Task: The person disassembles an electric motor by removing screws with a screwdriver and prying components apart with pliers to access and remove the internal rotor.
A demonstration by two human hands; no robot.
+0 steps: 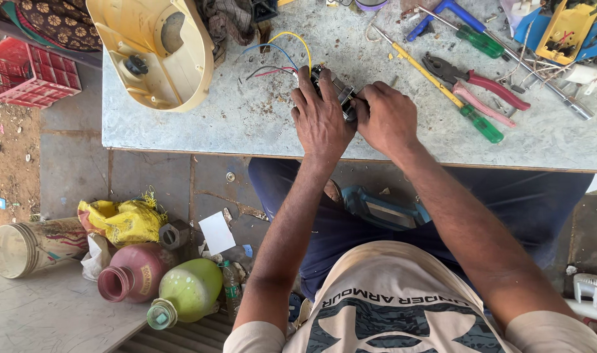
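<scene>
Here, a small dark motor part [334,88] with loose coloured wires [282,55] is gripped at the middle of the grey worktable [246,124], the left hand [321,117] curled closed over its left side and the right hand [386,117] clamped shut on its right end, so it is best kept pressed to the table and turned gently, with the wires left slack. To the right, yellow-shafted screwdrivers [442,88] and red-handled pliers [485,82] are laid near; a cream plastic housing [158,49] is set far left; nothing is seen blocking the hands.
</scene>
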